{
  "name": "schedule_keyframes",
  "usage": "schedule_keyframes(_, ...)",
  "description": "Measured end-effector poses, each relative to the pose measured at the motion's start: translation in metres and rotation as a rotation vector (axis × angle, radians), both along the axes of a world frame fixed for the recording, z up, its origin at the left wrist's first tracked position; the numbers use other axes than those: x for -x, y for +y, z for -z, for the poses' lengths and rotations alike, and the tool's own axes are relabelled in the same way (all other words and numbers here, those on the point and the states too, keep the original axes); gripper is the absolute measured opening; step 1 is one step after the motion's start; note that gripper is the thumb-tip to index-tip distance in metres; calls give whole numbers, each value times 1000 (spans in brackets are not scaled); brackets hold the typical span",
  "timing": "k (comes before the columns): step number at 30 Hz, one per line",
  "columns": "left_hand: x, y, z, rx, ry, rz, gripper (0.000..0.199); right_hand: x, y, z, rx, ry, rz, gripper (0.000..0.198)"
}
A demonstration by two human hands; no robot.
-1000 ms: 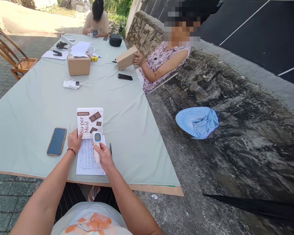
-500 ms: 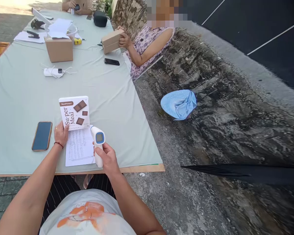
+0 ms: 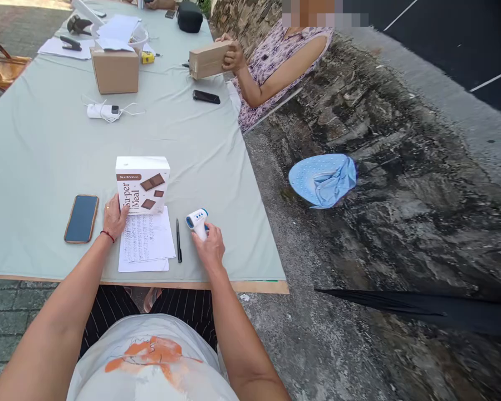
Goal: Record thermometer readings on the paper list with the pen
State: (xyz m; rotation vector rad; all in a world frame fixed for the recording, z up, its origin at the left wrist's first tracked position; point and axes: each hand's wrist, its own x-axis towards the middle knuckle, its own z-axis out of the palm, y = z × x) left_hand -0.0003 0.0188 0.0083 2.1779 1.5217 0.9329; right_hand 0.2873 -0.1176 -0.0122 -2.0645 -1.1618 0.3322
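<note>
My left hand (image 3: 115,218) grips the lower left edge of a white box (image 3: 144,186) printed "NutriMotion Su-per Meal" with brown squares, which stands upright on the table. Printed sheets (image 3: 146,245) lie just in front of it. To their right, my right hand (image 3: 211,245) is closed round the handle of a white and blue infrared thermometer (image 3: 197,220), at the tabletop and turned on its side. A black pen (image 3: 178,240) lies between the sheets and that hand. Left of my left hand is a phone (image 3: 81,219) with a brown rim.
Further back on the pale tablecloth (image 3: 37,167) are a white device with a cord (image 3: 103,111), a cardboard box (image 3: 116,71) and a black phone (image 3: 206,97). Across the right edge, a seated person (image 3: 275,67) holds a brown carton (image 3: 209,59). A blue hat (image 3: 323,179) is beyond the table's right side.
My right hand has moved right with the thermometer, turning it from upright onto its side and lowering it to the table. The pen has come into sight. My left hand still holds the box.
</note>
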Motion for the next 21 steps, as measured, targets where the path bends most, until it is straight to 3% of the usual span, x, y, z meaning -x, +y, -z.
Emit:
schedule_keyframes(3,0,-2,0,28,13,17,83,-9,-1,8,25,-109,-23,36)
schedule_keyframes(8,-2,-5,1,59,14,32,73,11,-4,5,-122,-180,-90,26)
schedule_keyframes(12,-7,-3,0,84,36,-3,55,37,0,2,47,-19,-262,32)
schedule_keyframes(15,-10,-6,-3,113,66,-21,46,43,2,0,68,28,-293,39)
schedule_keyframes(21,-18,-55,0,229,131,-177,82,34,-14,-10,-131,332,-352,39)
